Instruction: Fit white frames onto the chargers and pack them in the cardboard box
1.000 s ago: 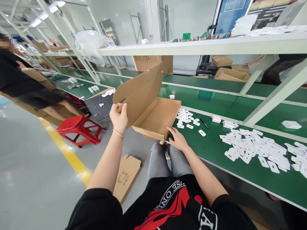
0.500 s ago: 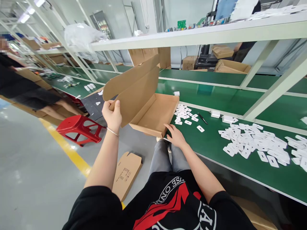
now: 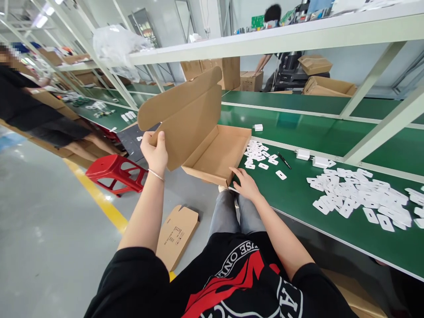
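- Currently, the open cardboard mailer box (image 3: 215, 154) sits at the clock's centre, by the edge of the green worktop (image 3: 291, 190), its lid (image 3: 188, 121) raised toward 10 o'clock.
- Left hand (image 3: 155, 151), at 9 o'clock: grasping the lid's edge between thumb and fingers.
- Right hand (image 3: 245, 183), at 4 o'clock: unclenched, fingertips against the box's near right corner.
- Small pile of white slotted plates (image 3: 255, 151): just beside the box at 3 o'clock, a black pen (image 3: 284, 160) near it.
- Larger pile of such plates (image 3: 357, 192): farther out, between 3 and 4 o'clock.
- White plug adapter (image 3: 259, 127): 2 o'clock.
- Printed brown carton (image 3: 175, 238) on the floor (image 3: 82, 247): 7 o'clock.
- Red plastic stool (image 3: 105, 165): nearly 9 o'clock, beyond the left hand.
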Motion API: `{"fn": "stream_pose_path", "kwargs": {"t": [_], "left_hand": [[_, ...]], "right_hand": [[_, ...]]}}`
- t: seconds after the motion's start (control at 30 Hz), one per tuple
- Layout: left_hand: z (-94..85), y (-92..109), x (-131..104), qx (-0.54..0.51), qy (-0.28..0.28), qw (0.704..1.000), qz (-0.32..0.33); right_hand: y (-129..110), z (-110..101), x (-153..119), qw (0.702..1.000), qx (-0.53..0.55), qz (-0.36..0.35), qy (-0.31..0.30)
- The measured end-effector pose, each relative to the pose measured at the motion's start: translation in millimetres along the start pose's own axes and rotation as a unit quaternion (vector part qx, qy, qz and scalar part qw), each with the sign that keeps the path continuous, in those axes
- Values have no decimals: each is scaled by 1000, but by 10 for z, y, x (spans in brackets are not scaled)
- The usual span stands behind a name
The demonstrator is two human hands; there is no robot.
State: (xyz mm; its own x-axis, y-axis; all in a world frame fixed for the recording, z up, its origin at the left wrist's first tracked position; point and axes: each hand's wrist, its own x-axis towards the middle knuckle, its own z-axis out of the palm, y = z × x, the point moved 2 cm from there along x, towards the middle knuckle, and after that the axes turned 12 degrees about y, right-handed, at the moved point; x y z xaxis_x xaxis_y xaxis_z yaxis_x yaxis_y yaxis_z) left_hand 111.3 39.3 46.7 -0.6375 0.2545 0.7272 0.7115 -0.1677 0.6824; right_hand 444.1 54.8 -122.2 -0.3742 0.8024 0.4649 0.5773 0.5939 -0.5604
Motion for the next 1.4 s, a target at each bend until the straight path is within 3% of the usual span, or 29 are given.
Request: {"fn": "stream_pose_path", "kwargs": {"t": [0.5,0.83,1.07,1.3,1.4], "left_hand": [[16,20,-31,-61,0,998,26],[14,-6,-44,-77,-32,996,23],[103,-128,53,-89,2,996,-26],[248,-150,35,-84,3,996,-26],[260,-290,72,-69,29,996,-42]], "right_hand": [[-54,23,108,999,-34,1,0],[-69,40,159,999,-32,-12,-12],[-88,13,103,999,-38,-22,-9],[-103,8,82,998,-56,2,-11],[-128,-5,94,998,-68,2,-15]]}}
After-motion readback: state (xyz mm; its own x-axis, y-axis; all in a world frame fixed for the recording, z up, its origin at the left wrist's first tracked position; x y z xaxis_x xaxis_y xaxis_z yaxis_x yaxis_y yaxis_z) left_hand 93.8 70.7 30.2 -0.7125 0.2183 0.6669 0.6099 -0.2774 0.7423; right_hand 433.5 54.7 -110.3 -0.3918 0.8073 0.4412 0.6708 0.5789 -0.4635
